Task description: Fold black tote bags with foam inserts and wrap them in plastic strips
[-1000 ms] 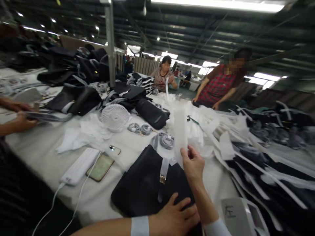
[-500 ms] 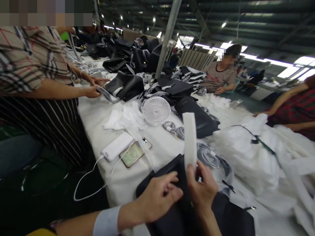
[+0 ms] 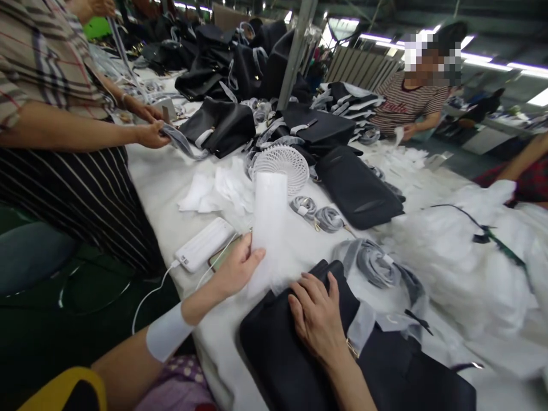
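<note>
My left hand [image 3: 238,264] grips a white strip [image 3: 270,211] that stands up over the table, between thumb and fingers. On the black bag [image 3: 282,348] in front of me lies my right hand [image 3: 317,319], palm down with fingers spread and nothing visible held. Beside that bag is a coiled grey wrapped strap [image 3: 374,262]. A gold-coloured buckle [image 3: 352,347] shows next to my right wrist. The phone [image 3: 225,254] is partly hidden behind my left hand, near a white power bank [image 3: 204,244].
A white round fan [image 3: 295,165] stands behind the strip. Black bags [image 3: 226,125] and white sheets [image 3: 233,185] lie farther back. White wrapping [image 3: 449,274] is heaped at right. A metal post [image 3: 297,54] rises mid-table. People work at left, back and right.
The white strip has passed from my right hand to my left and moved leftward. My right hand has come down flat on the bag. The view has shifted slightly.
</note>
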`<state>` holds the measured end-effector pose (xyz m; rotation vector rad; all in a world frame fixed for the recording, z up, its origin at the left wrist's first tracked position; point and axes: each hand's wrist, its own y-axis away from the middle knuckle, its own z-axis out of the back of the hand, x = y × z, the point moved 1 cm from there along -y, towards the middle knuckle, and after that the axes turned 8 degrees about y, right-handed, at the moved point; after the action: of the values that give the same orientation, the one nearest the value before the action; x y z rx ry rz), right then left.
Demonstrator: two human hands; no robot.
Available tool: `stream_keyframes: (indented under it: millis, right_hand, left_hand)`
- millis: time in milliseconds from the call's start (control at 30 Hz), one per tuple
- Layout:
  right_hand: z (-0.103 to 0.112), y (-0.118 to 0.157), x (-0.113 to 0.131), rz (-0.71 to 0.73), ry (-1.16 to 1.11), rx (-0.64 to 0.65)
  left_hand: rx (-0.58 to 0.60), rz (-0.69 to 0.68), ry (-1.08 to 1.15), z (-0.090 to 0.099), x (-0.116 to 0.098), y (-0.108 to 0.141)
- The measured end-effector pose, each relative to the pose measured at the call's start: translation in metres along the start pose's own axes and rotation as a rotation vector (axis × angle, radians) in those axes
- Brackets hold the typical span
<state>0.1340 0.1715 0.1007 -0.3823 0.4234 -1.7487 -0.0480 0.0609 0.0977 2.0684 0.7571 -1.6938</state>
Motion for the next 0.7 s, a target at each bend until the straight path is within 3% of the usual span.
stream_keyframes:
  millis: [100, 200, 267, 500, 700]
  right_hand:
    - [0.002, 0.005, -0.001, -0.008, -0.029, -0.155]
    - [0.005, 0.017, -0.002, 0.001, 0.000, -0.346]
    - [0.005, 0.022, -0.002, -0.006, 0.024, -0.407]
    - [0.005, 0.019, 0.001, -0.025, 0.037, -0.428]
    - [0.005, 0.017, 0.002, -0.044, 0.014, -0.410]
  left_hand:
    - [0.084, 0.023, -0.250, 0.009, -0.013, -0.007]
    - [0.213, 0.064, -0.437, -0.003, -0.021, -0.008]
    - [0.306, 0.082, -0.505, -0.015, -0.024, -0.006]
    - [0.563, 0.081, -0.835, -0.038, -0.016, -0.003]
    - [0.668, 0.029, -1.111, -0.054, -0.012, -0.008]
